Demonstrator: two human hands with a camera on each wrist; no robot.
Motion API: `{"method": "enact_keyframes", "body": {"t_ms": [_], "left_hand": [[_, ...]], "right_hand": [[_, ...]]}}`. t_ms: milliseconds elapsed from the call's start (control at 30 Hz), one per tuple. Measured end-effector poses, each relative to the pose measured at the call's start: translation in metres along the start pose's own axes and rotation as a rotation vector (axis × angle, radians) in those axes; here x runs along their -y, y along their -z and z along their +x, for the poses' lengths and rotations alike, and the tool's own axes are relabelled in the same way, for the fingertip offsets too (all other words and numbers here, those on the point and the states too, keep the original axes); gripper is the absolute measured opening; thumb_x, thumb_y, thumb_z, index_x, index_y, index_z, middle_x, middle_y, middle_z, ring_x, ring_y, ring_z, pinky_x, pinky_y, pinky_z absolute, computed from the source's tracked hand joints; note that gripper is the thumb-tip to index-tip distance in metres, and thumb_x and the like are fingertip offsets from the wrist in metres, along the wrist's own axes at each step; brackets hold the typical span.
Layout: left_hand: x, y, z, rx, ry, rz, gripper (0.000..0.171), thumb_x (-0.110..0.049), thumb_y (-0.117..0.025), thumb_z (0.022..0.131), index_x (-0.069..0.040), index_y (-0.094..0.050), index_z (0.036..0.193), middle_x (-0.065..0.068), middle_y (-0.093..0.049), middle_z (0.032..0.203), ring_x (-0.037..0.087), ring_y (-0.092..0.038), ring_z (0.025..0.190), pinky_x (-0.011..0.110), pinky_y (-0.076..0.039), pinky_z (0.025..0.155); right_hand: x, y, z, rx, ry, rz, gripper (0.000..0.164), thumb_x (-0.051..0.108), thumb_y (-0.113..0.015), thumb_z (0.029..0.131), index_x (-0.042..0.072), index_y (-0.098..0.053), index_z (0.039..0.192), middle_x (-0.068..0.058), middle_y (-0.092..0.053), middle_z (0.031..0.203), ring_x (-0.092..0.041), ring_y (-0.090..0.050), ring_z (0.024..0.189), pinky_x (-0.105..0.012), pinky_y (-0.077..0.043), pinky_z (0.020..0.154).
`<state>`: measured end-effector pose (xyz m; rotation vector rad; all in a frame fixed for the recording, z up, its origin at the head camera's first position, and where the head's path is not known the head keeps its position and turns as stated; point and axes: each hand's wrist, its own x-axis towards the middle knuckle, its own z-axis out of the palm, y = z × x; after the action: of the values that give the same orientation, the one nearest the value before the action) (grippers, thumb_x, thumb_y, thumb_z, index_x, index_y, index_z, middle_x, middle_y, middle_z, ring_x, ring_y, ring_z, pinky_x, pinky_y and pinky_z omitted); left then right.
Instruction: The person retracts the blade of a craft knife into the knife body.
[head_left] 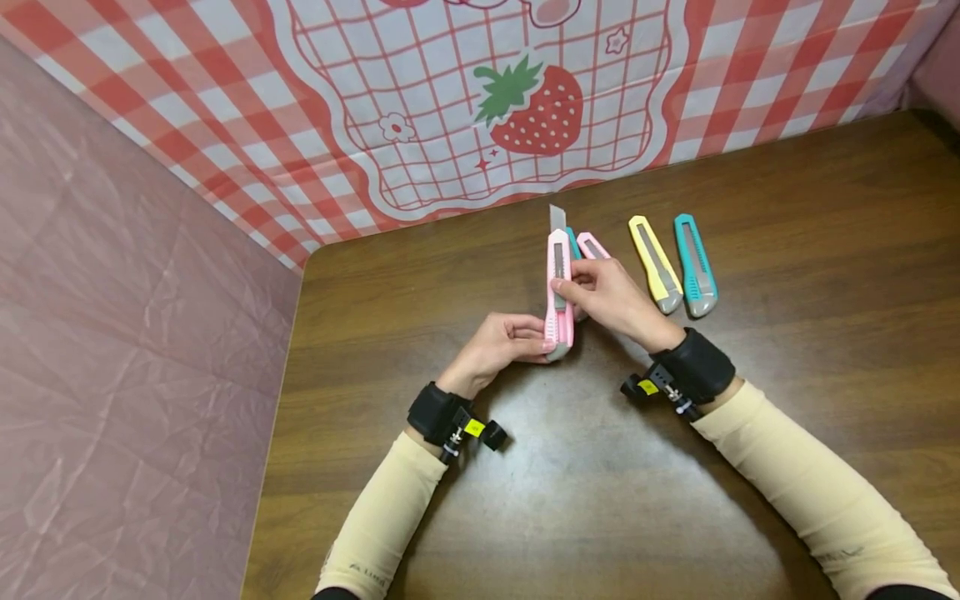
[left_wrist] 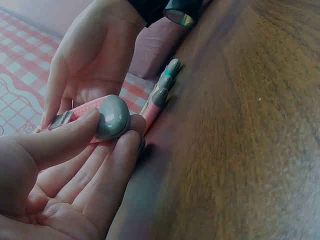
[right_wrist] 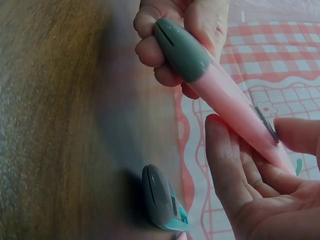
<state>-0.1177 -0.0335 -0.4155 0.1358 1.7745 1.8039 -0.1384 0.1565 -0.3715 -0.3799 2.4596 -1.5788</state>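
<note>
A pink utility knife with a grey end cap is held off the table by both hands, its metal blade sticking out at the far end. The left hand pinches the grey cap between thumb and fingers. On the knife's middle, the right hand grips the body, its thumb at the grey slider. Behind the right hand lie a second pink utility knife and a teal one, both partly hidden.
To the right, a yellow utility knife and another teal utility knife lie side by side on the brown wooden table. A red-and-white checked cloth with a strawberry print hangs along the back edge.
</note>
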Motion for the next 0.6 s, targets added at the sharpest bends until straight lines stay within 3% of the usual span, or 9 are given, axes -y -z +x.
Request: {"method": "enact_keyframes", "body": {"t_ms": [200,433,600], "left_hand": [[0.001,-0.001,0.000,-0.018,-0.006,-0.004,0.028,0.005,-0.062,0.083,0.013,-0.058,0.109,0.010,-0.071,0.087,0.009,-0.067,0.074,0.031,-0.059,0.076],[0.000,-0.002,0.000,-0.025,-0.006,0.006,0.028,0.005,-0.062,0.083,0.013,-0.058,0.109,0.029,-0.065,0.102,0.009,-0.067,0.075,0.032,-0.059,0.077],[-0.002,-0.005,-0.001,-0.016,-0.021,0.043,0.027,0.003,-0.063,0.083,0.012,-0.059,0.109,0.030,-0.064,0.105,0.009,-0.067,0.076,0.034,-0.059,0.077]], "right_hand": [[-0.013,-0.002,0.004,0.022,-0.004,0.031,0.034,0.029,-0.052,0.094,-0.002,-0.064,0.091,-0.015,-0.068,0.071,-0.010,-0.063,0.054,-0.036,-0.057,0.054],[0.022,0.001,-0.012,0.041,-0.041,0.029,0.032,0.018,-0.049,0.096,-0.009,-0.061,0.084,-0.023,-0.065,0.070,-0.017,-0.064,0.054,-0.028,-0.056,0.051],[0.009,0.000,-0.007,0.021,-0.045,0.029,0.033,0.022,-0.050,0.095,-0.006,-0.063,0.083,-0.017,-0.064,0.066,-0.017,-0.062,0.051,-0.032,-0.056,0.050]]}}
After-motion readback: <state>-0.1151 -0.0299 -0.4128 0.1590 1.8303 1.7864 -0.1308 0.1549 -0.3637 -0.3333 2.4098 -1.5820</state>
